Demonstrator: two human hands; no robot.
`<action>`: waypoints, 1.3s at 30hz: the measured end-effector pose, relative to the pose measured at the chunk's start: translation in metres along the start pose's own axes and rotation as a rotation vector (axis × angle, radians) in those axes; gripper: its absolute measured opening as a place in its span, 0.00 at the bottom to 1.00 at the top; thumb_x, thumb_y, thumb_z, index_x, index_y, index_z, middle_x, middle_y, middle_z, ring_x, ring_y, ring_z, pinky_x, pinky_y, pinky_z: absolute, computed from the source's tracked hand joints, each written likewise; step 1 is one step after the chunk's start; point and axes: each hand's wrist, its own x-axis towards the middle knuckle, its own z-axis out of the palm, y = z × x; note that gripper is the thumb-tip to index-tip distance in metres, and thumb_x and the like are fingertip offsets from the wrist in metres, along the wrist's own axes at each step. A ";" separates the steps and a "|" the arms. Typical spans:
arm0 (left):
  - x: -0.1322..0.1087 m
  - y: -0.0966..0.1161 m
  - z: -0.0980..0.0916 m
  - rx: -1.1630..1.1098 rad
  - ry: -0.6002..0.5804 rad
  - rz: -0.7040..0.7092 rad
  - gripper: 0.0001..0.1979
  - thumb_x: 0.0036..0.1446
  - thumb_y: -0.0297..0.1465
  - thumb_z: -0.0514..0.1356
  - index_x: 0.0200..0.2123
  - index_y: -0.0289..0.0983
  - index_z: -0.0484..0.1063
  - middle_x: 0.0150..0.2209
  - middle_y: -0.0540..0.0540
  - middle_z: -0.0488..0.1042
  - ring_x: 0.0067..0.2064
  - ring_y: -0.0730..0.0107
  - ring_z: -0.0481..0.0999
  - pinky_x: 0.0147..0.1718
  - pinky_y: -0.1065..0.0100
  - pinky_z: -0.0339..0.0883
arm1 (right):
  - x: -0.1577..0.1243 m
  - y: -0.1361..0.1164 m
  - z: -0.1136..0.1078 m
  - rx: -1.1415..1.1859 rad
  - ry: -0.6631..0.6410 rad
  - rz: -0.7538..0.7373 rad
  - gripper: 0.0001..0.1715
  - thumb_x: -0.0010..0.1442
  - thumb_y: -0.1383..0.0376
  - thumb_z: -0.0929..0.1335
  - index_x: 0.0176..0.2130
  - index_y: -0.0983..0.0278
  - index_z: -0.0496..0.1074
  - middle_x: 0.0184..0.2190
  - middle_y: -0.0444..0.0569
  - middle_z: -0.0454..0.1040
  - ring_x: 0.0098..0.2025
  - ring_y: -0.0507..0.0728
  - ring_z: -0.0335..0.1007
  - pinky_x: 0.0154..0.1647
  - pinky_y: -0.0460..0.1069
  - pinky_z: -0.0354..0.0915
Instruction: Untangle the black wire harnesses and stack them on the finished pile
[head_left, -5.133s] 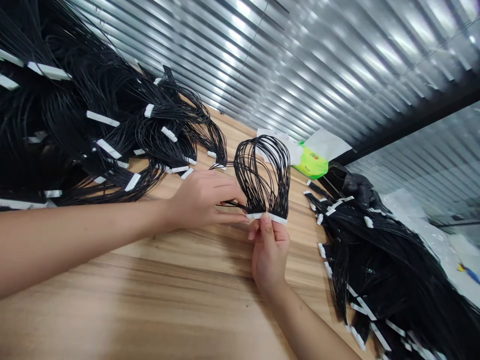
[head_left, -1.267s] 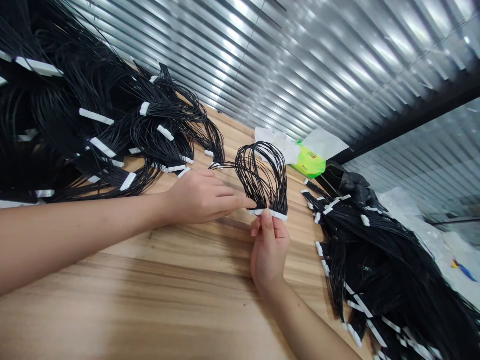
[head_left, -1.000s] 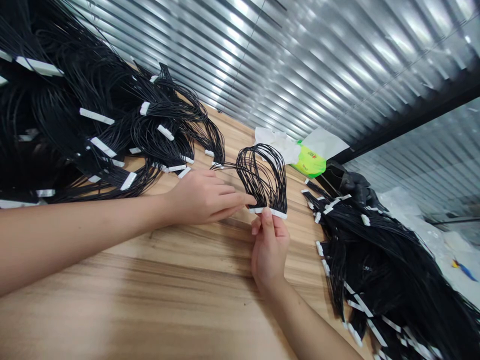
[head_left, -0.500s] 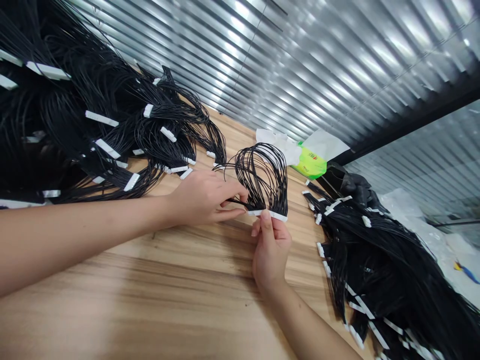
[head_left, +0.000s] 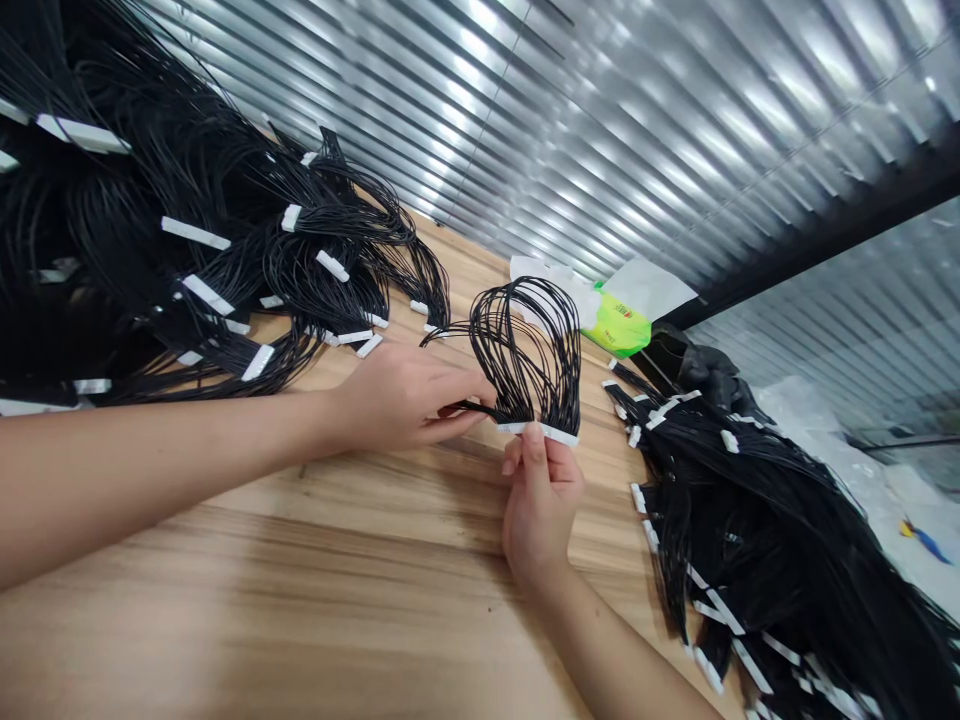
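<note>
A looped harness of thin black wires (head_left: 529, 345) stands up from a white connector strip (head_left: 541, 432) over the wooden table (head_left: 337, 570). My right hand (head_left: 541, 500) grips that strip from below, thumb pressed on its front. My left hand (head_left: 409, 395) comes in from the left, its fingertips pinched on a black wire at the strip's left end.
A large heap of black wire harnesses with white connectors (head_left: 172, 230) fills the table's left rear. A second heap (head_left: 757, 540) lies along the right edge. A green packet (head_left: 619, 325) and white paper (head_left: 649, 285) sit by the corrugated metal wall (head_left: 600, 130).
My left hand's fingers went from stretched toward the strip to pinched on a wire at its left end. The wire loop swayed a little. My right hand stayed put.
</note>
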 end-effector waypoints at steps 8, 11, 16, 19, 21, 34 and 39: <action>0.000 0.001 -0.001 0.007 0.039 0.031 0.06 0.59 0.34 0.57 0.37 0.39 0.72 0.31 0.54 0.79 0.31 0.75 0.77 0.28 0.74 0.61 | -0.001 0.001 0.000 -0.016 -0.001 -0.012 0.19 0.55 0.53 0.70 0.23 0.64 0.66 0.16 0.37 0.60 0.20 0.48 0.55 0.23 0.45 0.53; 0.000 0.001 -0.001 0.000 0.036 0.037 0.06 0.60 0.34 0.57 0.37 0.38 0.72 0.32 0.52 0.79 0.31 0.75 0.77 0.28 0.75 0.61 | -0.001 0.001 -0.001 -0.028 -0.007 -0.015 0.19 0.56 0.53 0.69 0.24 0.64 0.66 0.16 0.37 0.60 0.20 0.48 0.55 0.23 0.45 0.54; -0.002 0.000 0.000 0.034 0.031 0.054 0.07 0.62 0.34 0.56 0.39 0.39 0.71 0.33 0.54 0.80 0.30 0.76 0.78 0.27 0.74 0.62 | -0.002 0.002 -0.002 -0.021 -0.020 -0.007 0.18 0.56 0.53 0.69 0.24 0.64 0.66 0.17 0.37 0.60 0.20 0.48 0.55 0.23 0.46 0.54; -0.002 -0.001 0.000 0.042 0.043 0.083 0.07 0.62 0.33 0.56 0.39 0.39 0.71 0.35 0.53 0.80 0.33 0.76 0.79 0.29 0.74 0.64 | -0.001 0.002 -0.002 0.002 -0.026 -0.009 0.19 0.56 0.54 0.69 0.24 0.63 0.66 0.17 0.37 0.61 0.20 0.48 0.55 0.23 0.45 0.54; -0.001 -0.001 0.000 0.040 0.044 0.095 0.06 0.62 0.33 0.56 0.39 0.38 0.71 0.35 0.53 0.80 0.35 0.75 0.79 0.31 0.75 0.65 | -0.001 0.002 -0.002 0.023 -0.033 -0.011 0.19 0.56 0.54 0.69 0.23 0.63 0.66 0.16 0.37 0.61 0.20 0.48 0.55 0.23 0.45 0.54; 0.005 0.002 -0.010 0.150 0.107 0.111 0.07 0.62 0.35 0.58 0.36 0.41 0.75 0.36 0.56 0.81 0.38 0.78 0.79 0.36 0.74 0.64 | 0.000 0.001 -0.001 -0.036 -0.042 0.012 0.22 0.58 0.51 0.67 0.22 0.63 0.63 0.16 0.38 0.60 0.20 0.48 0.55 0.24 0.46 0.54; 0.005 0.001 -0.012 0.118 0.121 0.130 0.08 0.62 0.36 0.57 0.37 0.42 0.76 0.35 0.55 0.81 0.37 0.78 0.79 0.32 0.73 0.62 | 0.000 0.000 0.000 -0.009 -0.044 0.012 0.21 0.57 0.52 0.68 0.22 0.63 0.64 0.16 0.38 0.60 0.20 0.48 0.54 0.23 0.45 0.54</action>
